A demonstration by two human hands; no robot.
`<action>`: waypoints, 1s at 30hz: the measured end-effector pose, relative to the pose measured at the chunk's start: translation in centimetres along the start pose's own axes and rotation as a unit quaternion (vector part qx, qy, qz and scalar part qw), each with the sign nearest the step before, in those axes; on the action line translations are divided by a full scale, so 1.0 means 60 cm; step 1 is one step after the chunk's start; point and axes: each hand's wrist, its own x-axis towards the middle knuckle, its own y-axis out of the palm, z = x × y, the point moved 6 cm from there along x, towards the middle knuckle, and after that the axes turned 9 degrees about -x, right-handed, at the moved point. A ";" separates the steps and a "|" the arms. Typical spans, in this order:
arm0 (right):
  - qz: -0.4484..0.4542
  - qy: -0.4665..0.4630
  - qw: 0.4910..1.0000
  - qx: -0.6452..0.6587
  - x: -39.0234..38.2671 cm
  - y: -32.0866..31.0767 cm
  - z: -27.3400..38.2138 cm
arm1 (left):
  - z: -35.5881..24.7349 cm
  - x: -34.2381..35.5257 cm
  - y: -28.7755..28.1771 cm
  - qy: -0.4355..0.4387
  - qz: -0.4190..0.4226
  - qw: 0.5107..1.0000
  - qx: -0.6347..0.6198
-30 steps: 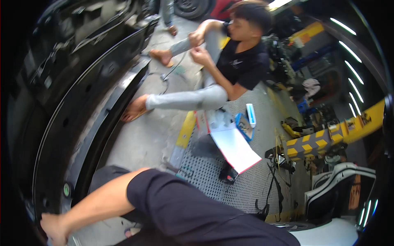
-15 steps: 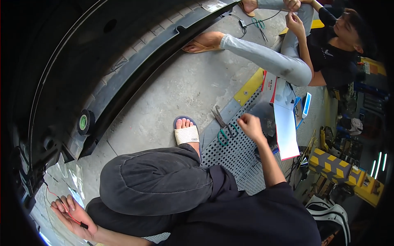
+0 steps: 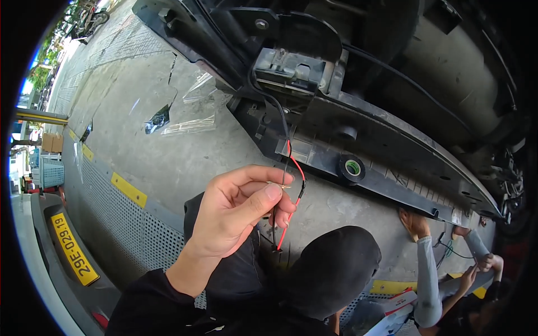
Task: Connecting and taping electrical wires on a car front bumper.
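My left hand (image 3: 238,210) is raised in front of my knees, thumb and index finger pinched on a thin black wire (image 3: 287,165) where a short strand of bare copper (image 3: 286,186) shows. Beside it runs a red wire (image 3: 296,159) with a black wrapped joint (image 3: 303,189) partway along. Both wires come down from a black cable (image 3: 278,109) on the vehicle part above. Below my fingers they end at a small dark connector (image 3: 276,250). My right hand is out of view; only a bit of skin (image 3: 335,320) shows beside my knee.
A roll of black tape (image 3: 343,168) sits on the long black plastic panel (image 3: 392,126) ahead. Clear plastic wrappings (image 3: 190,124) lie on the concrete floor. At right another person's leg (image 3: 427,280) reaches toward the panel. A parked vehicle's bumper (image 3: 47,246) stands at left.
My view has swung left. My left hand has gone from lying open under the wires to pinching the black one. My right hand, earlier near the scissors, has left the view.
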 end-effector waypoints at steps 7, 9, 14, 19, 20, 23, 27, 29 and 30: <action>0.035 0.142 0.924 0.354 -0.070 -0.037 0.040 | 0.000 0.004 -0.020 -0.042 0.033 0.996 -0.071; 0.029 0.142 0.842 0.519 -0.095 -0.063 0.085 | 0.002 0.006 -0.019 -0.054 0.054 0.992 -0.098; -0.046 -0.077 0.789 0.608 -0.119 -0.233 0.299 | 0.011 0.006 0.003 -0.084 0.110 0.979 -0.152; -0.151 -0.352 0.847 0.369 -0.129 -0.418 0.604 | 0.008 0.006 0.012 -0.045 0.144 0.978 -0.145; -0.168 -0.394 0.847 0.313 -0.141 -0.439 0.658 | 0.007 0.006 0.013 -0.033 0.146 0.979 -0.136; -0.232 -0.461 0.840 0.169 -0.181 -0.476 0.783 | 0.005 0.000 0.019 -0.013 0.139 0.980 -0.139; -0.299 -0.572 0.762 -0.053 -0.227 -0.489 0.902 | 0.000 -0.003 0.013 -0.003 0.102 0.987 -0.125; -0.282 -0.570 0.770 -0.054 -0.233 -0.494 0.929 | 0.001 -0.006 0.013 -0.014 0.110 0.984 -0.136; -0.295 -0.578 0.756 -0.082 -0.237 -0.495 0.942 | 0.002 -0.006 0.013 -0.024 0.115 0.981 -0.154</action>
